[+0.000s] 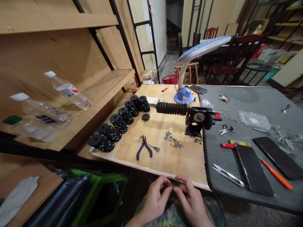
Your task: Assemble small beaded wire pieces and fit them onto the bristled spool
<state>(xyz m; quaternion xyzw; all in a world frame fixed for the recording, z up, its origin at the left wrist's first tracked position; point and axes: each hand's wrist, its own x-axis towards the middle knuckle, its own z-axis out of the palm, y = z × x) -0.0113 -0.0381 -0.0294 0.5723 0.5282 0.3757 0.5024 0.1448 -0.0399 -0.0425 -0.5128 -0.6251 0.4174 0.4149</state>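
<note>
Close to the front edge of the table, my left hand (pixel 156 194) pinches a small orange piece (pixel 169 185) between thumb and fingertips. My right hand (pixel 190 199) is beside it, thumb and fingers drawn together near the same spot; whatever they pinch is too small to make out. Beyond my hands lie blue-handled pliers (pixel 144 148), with a pile of small coloured beads (pixel 169 136) and a heap of little metal pieces (pixel 177 144) to their right. Behind these stands a black hand-crank winder (pixel 198 118) with a row of dark wound rings on its shaft (pixel 171 108).
Several black foam spools (pixel 102 142) line the table's left side. A blue desk lamp (pixel 184 94) stands at the back. On the grey mat (pixel 222 126) are snips (pixel 227 175), phones (pixel 254 168) and an orange-handled tool (pixel 276 174). Plastic bottles (pixel 67 90) sit on the left shelf.
</note>
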